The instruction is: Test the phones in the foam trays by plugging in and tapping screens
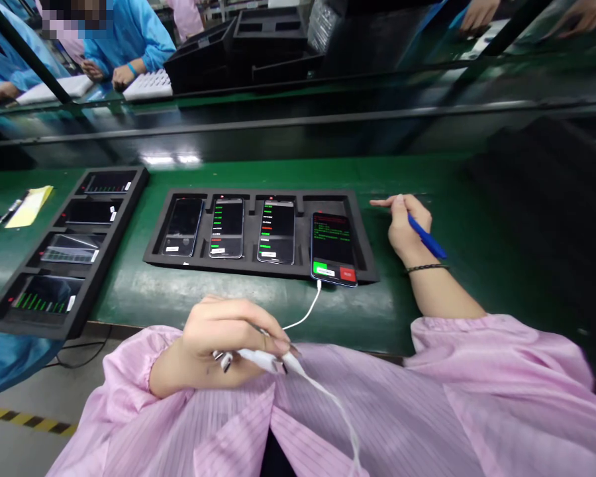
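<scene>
My left hand (228,338) is closed around white cable plugs (258,360) close to my chest. A white cable (305,315) runs from them up to a phone (334,248) lying in the rightmost slot of a black foam tray (367,255); its screen shows green and red buttons. Three more phones (227,227) with lit screens lie in the other slots. My right hand (406,225) rests on the green table beside the tray's right end. It grips a blue pen (427,238), and its forefinger points left toward the tray.
A second black tray (129,192) with several phones lies at the left. A yellow pad (30,205) sits at the far left on the green table (258,298). Beyond a dark conveyor (298,132), other people in blue coats work near stacked black trays (243,46).
</scene>
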`<state>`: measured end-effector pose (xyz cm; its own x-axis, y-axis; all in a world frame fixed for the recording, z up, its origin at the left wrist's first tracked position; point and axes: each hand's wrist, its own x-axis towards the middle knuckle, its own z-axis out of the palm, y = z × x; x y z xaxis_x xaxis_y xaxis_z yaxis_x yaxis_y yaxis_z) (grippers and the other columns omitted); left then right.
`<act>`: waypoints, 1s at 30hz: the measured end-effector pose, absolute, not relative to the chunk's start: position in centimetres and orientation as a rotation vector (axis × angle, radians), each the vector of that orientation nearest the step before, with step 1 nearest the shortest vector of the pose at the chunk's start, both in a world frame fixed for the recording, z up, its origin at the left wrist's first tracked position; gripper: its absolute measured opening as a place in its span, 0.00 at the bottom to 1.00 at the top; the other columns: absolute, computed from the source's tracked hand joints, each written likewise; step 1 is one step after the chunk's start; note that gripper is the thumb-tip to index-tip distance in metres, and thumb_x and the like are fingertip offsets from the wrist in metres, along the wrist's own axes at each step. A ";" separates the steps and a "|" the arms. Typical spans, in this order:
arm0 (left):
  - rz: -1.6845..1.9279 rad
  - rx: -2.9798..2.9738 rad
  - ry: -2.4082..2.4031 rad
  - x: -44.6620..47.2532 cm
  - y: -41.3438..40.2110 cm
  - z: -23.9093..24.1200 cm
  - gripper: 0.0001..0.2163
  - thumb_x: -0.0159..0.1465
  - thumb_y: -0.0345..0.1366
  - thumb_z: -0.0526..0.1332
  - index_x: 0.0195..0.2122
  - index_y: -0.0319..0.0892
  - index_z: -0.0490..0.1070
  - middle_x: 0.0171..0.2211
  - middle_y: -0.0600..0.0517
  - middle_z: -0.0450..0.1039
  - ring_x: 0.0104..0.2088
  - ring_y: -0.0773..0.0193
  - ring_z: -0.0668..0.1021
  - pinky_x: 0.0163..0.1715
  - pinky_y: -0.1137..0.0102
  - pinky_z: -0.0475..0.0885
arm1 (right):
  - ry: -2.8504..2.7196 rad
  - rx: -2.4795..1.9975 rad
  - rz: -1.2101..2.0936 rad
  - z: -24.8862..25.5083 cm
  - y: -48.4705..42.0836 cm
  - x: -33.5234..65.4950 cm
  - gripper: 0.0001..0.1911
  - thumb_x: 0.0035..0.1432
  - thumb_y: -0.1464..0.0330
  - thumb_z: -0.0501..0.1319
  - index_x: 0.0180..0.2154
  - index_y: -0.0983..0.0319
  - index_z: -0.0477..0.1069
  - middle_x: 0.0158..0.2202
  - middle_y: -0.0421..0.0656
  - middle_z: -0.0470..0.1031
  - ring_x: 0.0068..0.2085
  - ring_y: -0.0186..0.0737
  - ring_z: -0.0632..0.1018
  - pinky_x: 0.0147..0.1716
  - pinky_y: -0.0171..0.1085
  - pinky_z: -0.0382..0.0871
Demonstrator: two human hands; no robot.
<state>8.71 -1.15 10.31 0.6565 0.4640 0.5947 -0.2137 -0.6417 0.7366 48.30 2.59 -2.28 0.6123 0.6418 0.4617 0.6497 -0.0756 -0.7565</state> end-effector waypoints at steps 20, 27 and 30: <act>0.489 1.753 0.493 11.1 2.6 6.0 0.09 0.63 0.40 0.70 0.34 0.39 0.81 0.29 0.49 0.82 0.28 0.66 0.81 0.29 0.75 0.72 | -1.057 -1.908 0.053 -1.8 2.4 47.7 0.44 0.33 0.20 0.49 0.29 0.50 0.70 0.36 0.51 0.82 0.36 0.54 0.80 0.41 0.56 0.74; 0.258 1.846 0.363 10.9 2.4 5.1 0.09 0.67 0.38 0.67 0.43 0.37 0.82 0.31 0.47 0.82 0.29 0.65 0.80 0.30 0.74 0.71 | -1.133 -1.963 0.072 -2.1 2.0 48.1 0.38 0.43 0.25 0.51 0.32 0.50 0.71 0.38 0.50 0.81 0.43 0.55 0.81 0.45 0.55 0.74; 0.371 1.666 0.340 10.7 2.5 5.1 0.14 0.66 0.43 0.67 0.41 0.36 0.82 0.35 0.44 0.82 0.32 0.64 0.81 0.33 0.74 0.75 | -1.238 -2.000 0.006 -1.9 1.4 48.4 0.34 0.53 0.32 0.52 0.34 0.54 0.72 0.38 0.48 0.80 0.39 0.52 0.81 0.41 0.50 0.76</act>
<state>10.72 2.45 5.11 0.9023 0.4287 0.0464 0.0078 -0.1239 0.9923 48.39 1.40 -1.91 0.5278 0.7645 0.3700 0.7608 -0.2318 -0.6062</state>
